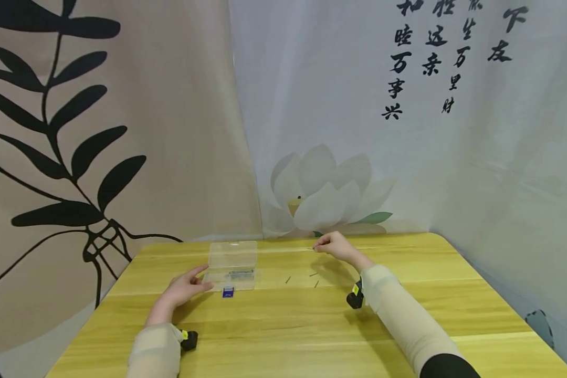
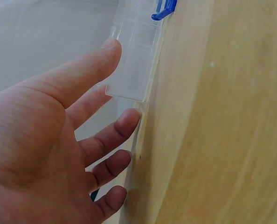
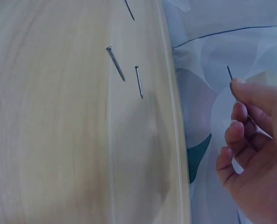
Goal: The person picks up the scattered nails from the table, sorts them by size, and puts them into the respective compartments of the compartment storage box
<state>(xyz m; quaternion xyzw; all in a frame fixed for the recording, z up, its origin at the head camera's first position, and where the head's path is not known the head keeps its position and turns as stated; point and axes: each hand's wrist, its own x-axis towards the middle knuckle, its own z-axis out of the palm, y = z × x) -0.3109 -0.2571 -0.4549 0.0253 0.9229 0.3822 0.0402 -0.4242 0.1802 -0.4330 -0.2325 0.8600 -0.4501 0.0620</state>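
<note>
A clear plastic box (image 1: 217, 281) lies on the table with its lid (image 1: 232, 254) raised. Several thin metal nails (image 1: 241, 274) are inside, towards its right. My left hand (image 1: 185, 289) holds the box's left end between thumb and index finger; in the left wrist view the other fingers of that hand (image 2: 50, 135) are spread below the box (image 2: 131, 65). Towards the table's far edge, my right hand (image 1: 335, 247) pinches one nail (image 3: 229, 72) between thumb and index finger, above the tabletop. Three loose nails (image 3: 115, 64) lie on the wood between the hands.
A blue latch (image 1: 228, 292) sticks out at the box's front. The wooden table (image 1: 274, 336) ends at a pale printed cloth (image 1: 331, 105) hanging behind it. Black wrist cameras (image 1: 355, 295) are strapped to both forearms.
</note>
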